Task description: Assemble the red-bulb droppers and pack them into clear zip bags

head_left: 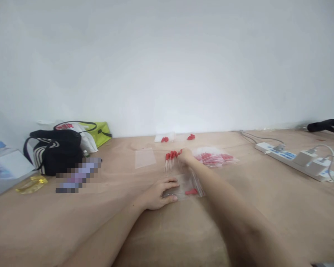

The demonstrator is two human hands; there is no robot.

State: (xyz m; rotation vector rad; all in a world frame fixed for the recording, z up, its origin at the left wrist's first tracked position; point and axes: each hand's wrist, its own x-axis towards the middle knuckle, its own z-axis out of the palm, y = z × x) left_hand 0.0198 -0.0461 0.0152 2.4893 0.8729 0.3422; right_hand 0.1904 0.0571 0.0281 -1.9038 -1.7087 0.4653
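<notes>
My left hand (163, 193) lies on the table with thumb and fingers apart, its fingertips on the left edge of a clear plastic bag (183, 182). A red piece (191, 191) shows in the bag near its lower edge. Farther out, my right hand (186, 156) is curled at the right end of a short row of red-topped pieces with thin white strands (171, 157). One red top appears between its fingertips, which are partly hidden. A pile of clear bags with red pieces (214, 158) sits just right of that hand.
A flat clear sheet or bag (145, 158) lies left of the row. Two small red clusters (164, 139) (191, 137) rest near the wall. A power strip with plugs (291, 157) is at right; a black bag (59, 152) and yellow-green bag (101, 133) stand at left.
</notes>
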